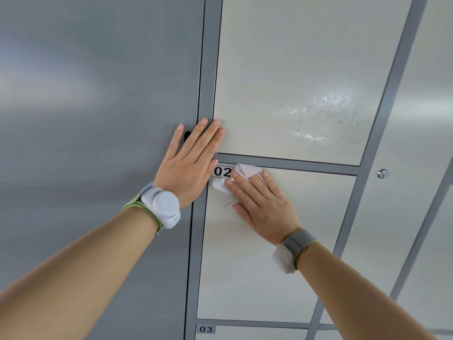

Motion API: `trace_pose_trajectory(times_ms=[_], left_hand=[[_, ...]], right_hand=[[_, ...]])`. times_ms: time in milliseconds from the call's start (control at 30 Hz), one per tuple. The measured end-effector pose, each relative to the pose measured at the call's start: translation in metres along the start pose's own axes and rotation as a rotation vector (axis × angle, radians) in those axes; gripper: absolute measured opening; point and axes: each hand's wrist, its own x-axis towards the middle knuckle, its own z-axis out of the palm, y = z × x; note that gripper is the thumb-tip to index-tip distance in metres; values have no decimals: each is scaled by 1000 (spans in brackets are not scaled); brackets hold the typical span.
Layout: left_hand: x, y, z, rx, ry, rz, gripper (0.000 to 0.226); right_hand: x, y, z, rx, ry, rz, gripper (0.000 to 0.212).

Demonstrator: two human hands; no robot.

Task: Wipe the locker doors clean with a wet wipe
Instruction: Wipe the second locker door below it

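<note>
- Cream locker doors in grey framing fill the view, with a grey side panel (pixel 98 119) at left.
- Laid flat and straight, the right hand (pixel 259 204) presses the wet wipe (pixel 245 170) onto door 02 (pixel 257 266) at its top-left corner, just beside the "02" label (pixel 222 172).
- Open and holding nothing, the left hand (pixel 193 165) rests flat on the frame, touching the bottom-left corner of the upper door (pixel 294 69).
- From the wipe, most of door 02 lies downward and to the right, so the right hand likely sweeps that way.

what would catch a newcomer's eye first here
Two hands sit mid-frame: the right hand presses a white wet wipe against the lower door by the 02 label, while the left hand lies flat across the grey frame beside it. Above them, a wet sheen glistens on the upper door.
</note>
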Motion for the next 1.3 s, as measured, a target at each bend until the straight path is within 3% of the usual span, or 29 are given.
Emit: trace_pose_trajectory(times_ms=[333, 733, 1133, 1300], left_hand=[[-2, 3, 5, -4, -2, -21, 55], [-3, 6, 6, -27, 18, -42, 55], [-2, 14, 3, -76, 21, -93, 60], [-1, 20, 3, -56, 34, -28, 57]], right_hand=[[-27, 1, 3, -55, -61, -171, 53], [-9, 24, -7, -67, -12, 59, 50], [-40, 16, -4, -73, -92, -139, 50], [-28, 37, -13, -69, -59, -45, 50]])
